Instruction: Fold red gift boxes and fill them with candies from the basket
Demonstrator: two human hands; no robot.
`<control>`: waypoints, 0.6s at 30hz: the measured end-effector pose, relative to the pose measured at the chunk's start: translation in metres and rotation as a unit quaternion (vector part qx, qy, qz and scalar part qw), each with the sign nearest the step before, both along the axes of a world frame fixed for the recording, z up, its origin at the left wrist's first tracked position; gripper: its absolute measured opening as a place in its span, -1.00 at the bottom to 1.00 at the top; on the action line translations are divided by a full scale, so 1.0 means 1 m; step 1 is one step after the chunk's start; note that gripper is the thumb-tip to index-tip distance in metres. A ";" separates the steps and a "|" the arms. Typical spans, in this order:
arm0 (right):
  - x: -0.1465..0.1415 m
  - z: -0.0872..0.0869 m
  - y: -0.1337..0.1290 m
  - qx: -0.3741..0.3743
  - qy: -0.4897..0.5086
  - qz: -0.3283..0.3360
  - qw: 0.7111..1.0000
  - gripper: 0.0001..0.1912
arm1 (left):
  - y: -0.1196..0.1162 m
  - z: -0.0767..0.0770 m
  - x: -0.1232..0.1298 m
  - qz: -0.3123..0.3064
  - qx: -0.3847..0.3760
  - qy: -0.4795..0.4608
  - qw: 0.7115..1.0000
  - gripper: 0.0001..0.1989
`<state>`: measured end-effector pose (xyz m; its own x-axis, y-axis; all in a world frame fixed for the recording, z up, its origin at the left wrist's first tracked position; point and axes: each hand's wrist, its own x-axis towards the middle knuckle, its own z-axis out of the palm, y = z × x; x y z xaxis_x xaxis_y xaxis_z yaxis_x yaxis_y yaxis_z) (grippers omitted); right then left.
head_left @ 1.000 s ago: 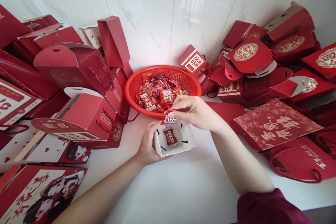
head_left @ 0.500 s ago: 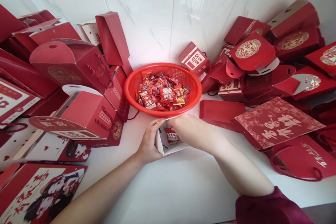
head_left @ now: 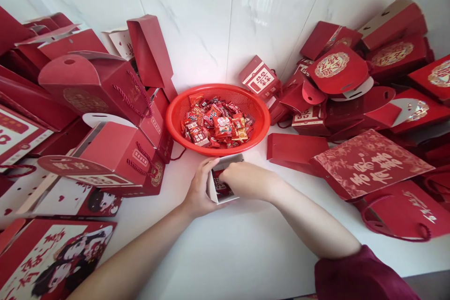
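Note:
Just in front of the basket, my left hand (head_left: 200,191) grips a small box (head_left: 236,159) from its left side, thumb at the rim. The box is open at the top, with a pale inside. Inside it lies a dark red wrapped sweet (head_left: 220,186). My right hand (head_left: 248,181) reaches in over the right wall, fingers curled down against the sweet. Its fingertips are hidden, so I cannot make out what they hold. Right behind the box stands a red plastic basket (head_left: 176,137) of wrapped sweets (head_left: 214,124).
Red gift boxes with rope handles (head_left: 119,152) crowd the left side of the white table (head_left: 225,248). More red boxes (head_left: 339,68) pile up on the right. A flat red box (head_left: 297,150) lies nearer, beside a patterned one (head_left: 374,163). A marbled wall (head_left: 197,18) rises behind.
My right hand has moved from the box's far rim down and towards me, into the box. The sweet inside is now partly covered by the fingers. My left hand keeps its grip.

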<state>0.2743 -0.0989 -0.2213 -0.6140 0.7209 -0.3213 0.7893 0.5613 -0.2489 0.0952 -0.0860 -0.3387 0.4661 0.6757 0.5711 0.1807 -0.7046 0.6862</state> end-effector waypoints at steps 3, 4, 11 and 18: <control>-0.006 -0.007 0.003 -0.017 -0.022 0.018 0.999 -0.85 | 0.000 0.001 0.000 -0.005 -0.016 -0.001 1.000 0.12; -0.005 -0.006 0.004 -0.026 -0.020 0.020 0.999 -0.85 | 0.000 0.001 0.000 -0.008 -0.026 0.001 1.000 0.11; 0.030 0.039 0.007 -0.016 0.326 -0.046 0.944 -0.78 | 0.000 0.001 0.001 -0.077 -0.140 -0.010 0.987 0.04; 0.047 0.021 0.057 0.102 0.199 -0.200 0.954 -0.57 | 0.000 -0.003 0.000 -0.123 -0.196 -0.018 0.973 0.12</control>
<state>0.3216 -0.0417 -0.2000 -0.3214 0.9455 0.0514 0.8166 0.3042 -0.4905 0.0950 -0.0863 -0.3416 0.6253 0.7157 0.3111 0.0105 -0.4063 0.9137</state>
